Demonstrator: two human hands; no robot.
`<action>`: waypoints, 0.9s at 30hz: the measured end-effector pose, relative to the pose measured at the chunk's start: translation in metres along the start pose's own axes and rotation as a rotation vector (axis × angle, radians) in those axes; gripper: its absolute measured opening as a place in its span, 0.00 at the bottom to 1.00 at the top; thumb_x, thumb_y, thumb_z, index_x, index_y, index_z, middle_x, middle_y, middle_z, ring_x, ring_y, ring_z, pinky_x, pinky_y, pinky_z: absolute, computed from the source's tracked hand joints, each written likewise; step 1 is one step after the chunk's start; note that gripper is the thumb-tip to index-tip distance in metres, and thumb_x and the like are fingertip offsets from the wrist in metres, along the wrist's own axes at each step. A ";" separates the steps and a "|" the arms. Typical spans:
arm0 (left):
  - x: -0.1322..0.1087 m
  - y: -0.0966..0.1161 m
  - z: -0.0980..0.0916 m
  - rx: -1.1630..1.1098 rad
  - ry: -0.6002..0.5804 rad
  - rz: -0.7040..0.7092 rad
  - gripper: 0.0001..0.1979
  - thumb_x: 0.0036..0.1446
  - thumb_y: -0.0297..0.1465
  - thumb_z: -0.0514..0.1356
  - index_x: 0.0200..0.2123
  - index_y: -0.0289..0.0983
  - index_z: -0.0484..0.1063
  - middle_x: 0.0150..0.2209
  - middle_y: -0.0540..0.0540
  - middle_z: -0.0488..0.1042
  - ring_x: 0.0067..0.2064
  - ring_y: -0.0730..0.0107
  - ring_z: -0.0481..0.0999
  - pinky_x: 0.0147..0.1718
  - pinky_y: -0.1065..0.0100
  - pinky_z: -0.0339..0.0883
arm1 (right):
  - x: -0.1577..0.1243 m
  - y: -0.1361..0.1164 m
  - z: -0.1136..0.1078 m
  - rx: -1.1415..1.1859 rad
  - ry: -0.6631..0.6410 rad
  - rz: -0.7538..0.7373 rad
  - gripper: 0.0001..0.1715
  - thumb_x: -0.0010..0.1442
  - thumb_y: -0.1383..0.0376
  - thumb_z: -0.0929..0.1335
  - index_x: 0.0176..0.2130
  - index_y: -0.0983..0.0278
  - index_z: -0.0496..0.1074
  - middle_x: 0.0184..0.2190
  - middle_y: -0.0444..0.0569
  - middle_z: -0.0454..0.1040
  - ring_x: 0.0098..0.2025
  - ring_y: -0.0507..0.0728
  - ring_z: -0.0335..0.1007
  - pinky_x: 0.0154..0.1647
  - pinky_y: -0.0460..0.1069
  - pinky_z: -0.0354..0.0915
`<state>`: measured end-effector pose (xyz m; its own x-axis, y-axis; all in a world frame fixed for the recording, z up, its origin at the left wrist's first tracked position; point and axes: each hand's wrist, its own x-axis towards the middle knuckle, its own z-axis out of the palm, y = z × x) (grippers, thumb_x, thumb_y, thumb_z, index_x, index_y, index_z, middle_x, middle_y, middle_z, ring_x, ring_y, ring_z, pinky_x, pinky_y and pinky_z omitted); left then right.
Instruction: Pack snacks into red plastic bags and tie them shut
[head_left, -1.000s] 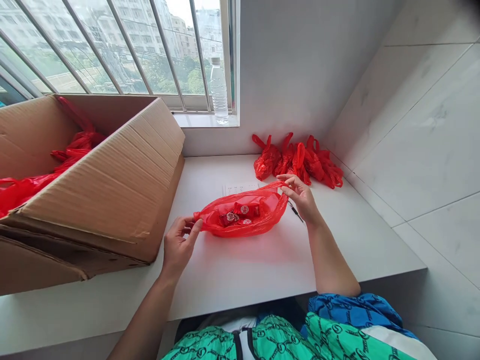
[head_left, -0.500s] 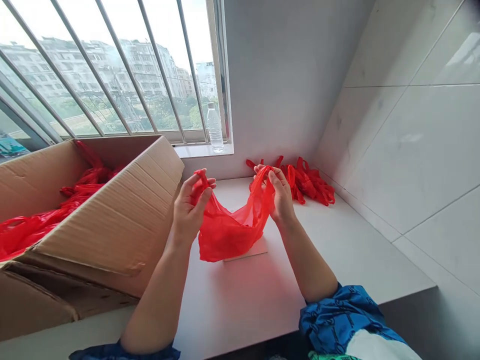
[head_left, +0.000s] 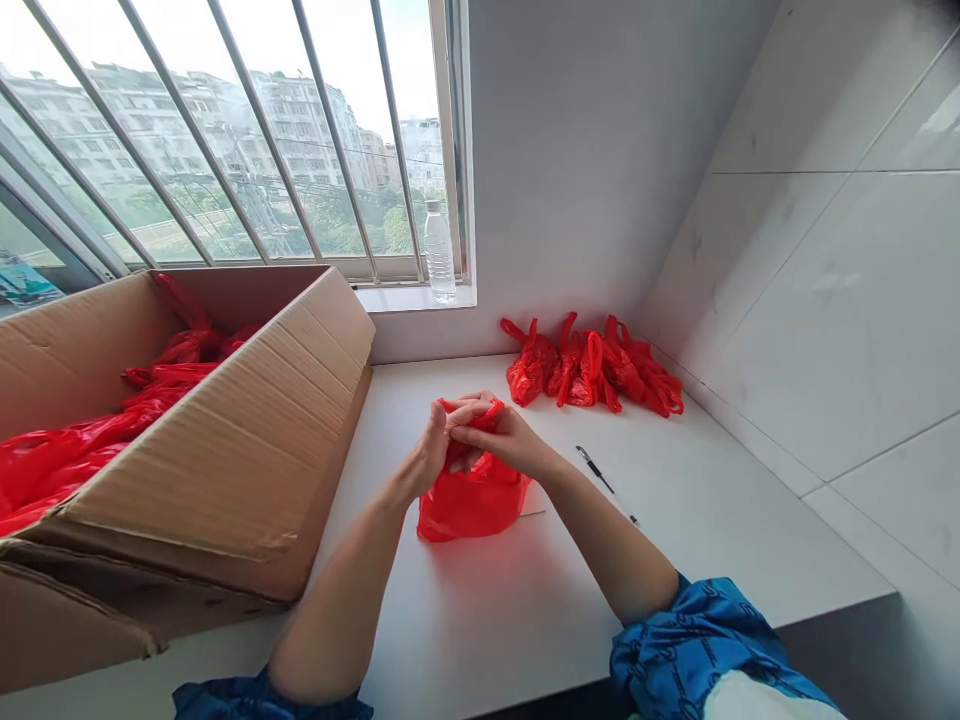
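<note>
A small red plastic bag (head_left: 471, 503) sits on the white counter (head_left: 525, 600) in front of me, its body bulging with contents I cannot see. Both hands meet above it. My left hand (head_left: 431, 452) and my right hand (head_left: 501, 440) are closed on the bag's gathered handles, fingers overlapping at the top of the bag.
A large open cardboard box (head_left: 187, 430) holding red bags (head_left: 90, 440) stands at the left. Several tied red bags (head_left: 592, 365) lie by the back wall. A black pen (head_left: 595, 467) rests right of my hands. A water bottle (head_left: 439, 250) stands on the window sill.
The bag's handles, held apart and lifted half a second ago, have been brought together. Both hands now meet over the bag, which rests lower on the counter.
</note>
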<state>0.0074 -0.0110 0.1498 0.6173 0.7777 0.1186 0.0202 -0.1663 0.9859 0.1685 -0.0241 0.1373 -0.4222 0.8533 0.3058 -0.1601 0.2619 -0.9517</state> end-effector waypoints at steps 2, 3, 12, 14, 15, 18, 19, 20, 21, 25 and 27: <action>-0.003 0.004 -0.003 0.053 -0.034 0.000 0.43 0.58 0.65 0.43 0.55 0.37 0.70 0.24 0.49 0.67 0.25 0.69 0.66 0.25 0.67 0.63 | 0.002 0.004 -0.001 0.099 -0.037 0.044 0.22 0.60 0.46 0.70 0.44 0.59 0.77 0.34 0.47 0.76 0.33 0.56 0.75 0.37 0.53 0.74; -0.005 0.007 -0.004 0.080 -0.037 0.003 0.36 0.60 0.60 0.50 0.58 0.39 0.68 0.27 0.48 0.69 0.28 0.68 0.69 0.29 0.67 0.66 | 0.004 0.006 -0.002 0.143 -0.019 0.051 0.22 0.61 0.46 0.70 0.44 0.60 0.77 0.29 0.45 0.75 0.30 0.55 0.74 0.36 0.53 0.73; -0.003 0.006 -0.014 -0.184 0.123 -0.113 0.22 0.61 0.40 0.61 0.54 0.44 0.56 0.34 0.50 0.72 0.34 0.70 0.73 0.33 0.70 0.67 | 0.003 0.001 -0.022 0.167 0.154 -0.023 0.21 0.66 0.49 0.65 0.51 0.57 0.74 0.32 0.45 0.73 0.30 0.53 0.68 0.37 0.51 0.70; -0.003 0.005 -0.014 -0.180 0.106 -0.135 0.20 0.62 0.43 0.59 0.53 0.43 0.59 0.33 0.51 0.71 0.32 0.71 0.72 0.31 0.70 0.66 | -0.002 -0.006 -0.024 0.029 0.071 -0.057 0.20 0.67 0.50 0.65 0.52 0.57 0.72 0.34 0.45 0.72 0.32 0.53 0.68 0.38 0.51 0.70; -0.003 0.005 -0.013 -0.135 0.097 -0.124 0.20 0.62 0.43 0.59 0.52 0.43 0.60 0.32 0.51 0.71 0.32 0.71 0.72 0.31 0.71 0.66 | -0.004 -0.009 -0.024 -0.048 0.051 -0.079 0.20 0.66 0.50 0.66 0.52 0.57 0.72 0.37 0.46 0.72 0.34 0.53 0.69 0.39 0.50 0.70; -0.003 0.002 -0.011 0.145 0.117 -0.036 0.23 0.58 0.41 0.64 0.53 0.43 0.64 0.31 0.52 0.71 0.31 0.72 0.71 0.29 0.72 0.65 | -0.008 -0.013 -0.023 -0.212 0.091 -0.159 0.19 0.63 0.52 0.70 0.49 0.57 0.70 0.45 0.48 0.70 0.39 0.54 0.70 0.40 0.51 0.70; -0.003 0.000 -0.010 0.250 0.143 -0.010 0.22 0.58 0.40 0.64 0.54 0.42 0.66 0.30 0.52 0.71 0.29 0.73 0.69 0.27 0.73 0.63 | -0.008 -0.013 -0.022 -0.251 0.129 -0.193 0.18 0.61 0.52 0.71 0.47 0.57 0.70 0.45 0.48 0.70 0.40 0.54 0.69 0.41 0.51 0.70; -0.002 -0.002 -0.009 0.333 0.172 0.007 0.21 0.59 0.40 0.63 0.54 0.42 0.68 0.29 0.52 0.72 0.27 0.74 0.68 0.24 0.73 0.60 | -0.008 -0.013 -0.021 -0.297 0.163 -0.226 0.17 0.60 0.52 0.72 0.44 0.57 0.70 0.44 0.48 0.69 0.41 0.55 0.69 0.41 0.51 0.70; -0.002 -0.004 -0.008 0.384 0.200 0.021 0.19 0.61 0.40 0.61 0.54 0.41 0.69 0.27 0.52 0.72 0.25 0.75 0.66 0.23 0.73 0.58 | -0.008 -0.012 -0.020 -0.352 0.190 -0.258 0.16 0.60 0.51 0.72 0.41 0.57 0.70 0.43 0.48 0.69 0.40 0.55 0.69 0.41 0.52 0.70; -0.003 0.000 -0.008 0.236 0.188 0.059 0.19 0.63 0.38 0.59 0.55 0.39 0.71 0.35 0.46 0.79 0.33 0.68 0.76 0.32 0.69 0.68 | -0.010 -0.012 -0.017 -0.586 0.215 -0.359 0.14 0.62 0.51 0.71 0.35 0.57 0.71 0.41 0.48 0.69 0.41 0.57 0.69 0.40 0.53 0.69; -0.005 0.006 -0.009 0.076 0.133 0.050 0.22 0.61 0.38 0.62 0.57 0.39 0.71 0.44 0.41 0.79 0.45 0.60 0.78 0.43 0.65 0.71 | -0.011 -0.015 -0.019 -0.648 0.233 -0.402 0.14 0.61 0.51 0.72 0.34 0.57 0.73 0.41 0.48 0.69 0.41 0.57 0.69 0.39 0.53 0.68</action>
<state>-0.0026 -0.0107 0.1564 0.5095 0.8398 0.1874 0.0544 -0.2487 0.9670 0.1924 -0.0289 0.1473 -0.2335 0.6912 0.6839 0.3206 0.7187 -0.6170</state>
